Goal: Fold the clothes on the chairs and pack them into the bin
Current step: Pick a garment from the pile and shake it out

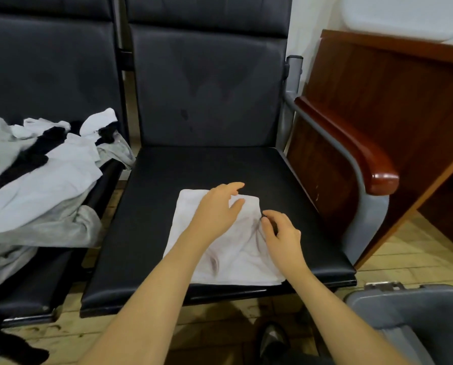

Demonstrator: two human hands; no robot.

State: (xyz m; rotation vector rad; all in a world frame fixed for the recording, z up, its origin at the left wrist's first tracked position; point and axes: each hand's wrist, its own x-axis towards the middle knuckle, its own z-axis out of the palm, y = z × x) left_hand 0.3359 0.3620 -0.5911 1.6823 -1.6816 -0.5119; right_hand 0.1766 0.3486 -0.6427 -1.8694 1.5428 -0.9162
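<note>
A white garment (235,256), folded into a rough rectangle, lies on the front of the black chair seat (167,175). My left hand (217,209) rests flat on its upper part with the fingers spread and straight. My right hand (280,235) is at the garment's right edge, fingers curled, thumb and forefinger pinching the cloth there. A heap of white, grey and black clothes (41,180) covers the neighbouring chair on the left. The grey bin (414,309) stands on the floor at the lower right, only partly in view.
A chair armrest with a red-brown wooden cap (372,164) rises to the right of the seat, and a wooden desk (404,101) stands behind it. A dark shoe (272,341) is on the wooden floor below the seat. Black cloth (22,349) lies on the floor at left.
</note>
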